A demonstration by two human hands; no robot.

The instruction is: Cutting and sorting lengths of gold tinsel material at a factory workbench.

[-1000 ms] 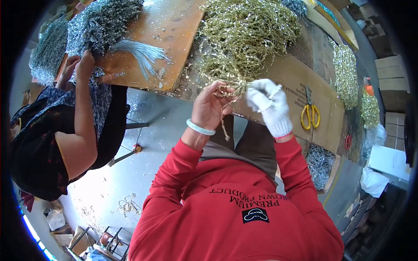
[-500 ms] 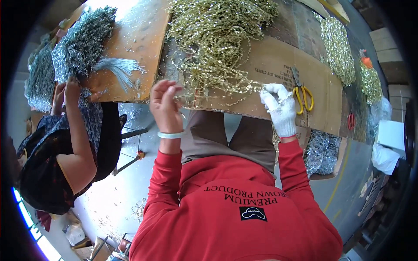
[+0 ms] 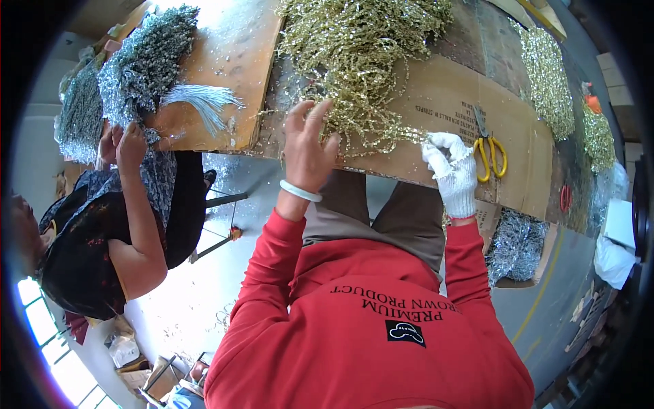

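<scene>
gold tinsel sprigs (image 3: 354, 61) lay heaped on the counter's brown cardboard sheet (image 3: 449, 102). my left hand (image 3: 308, 146) rested spread on them; my gloved right hand (image 3: 451, 163) pinched one strand beside yellow scissors (image 3: 489, 146).
</scene>
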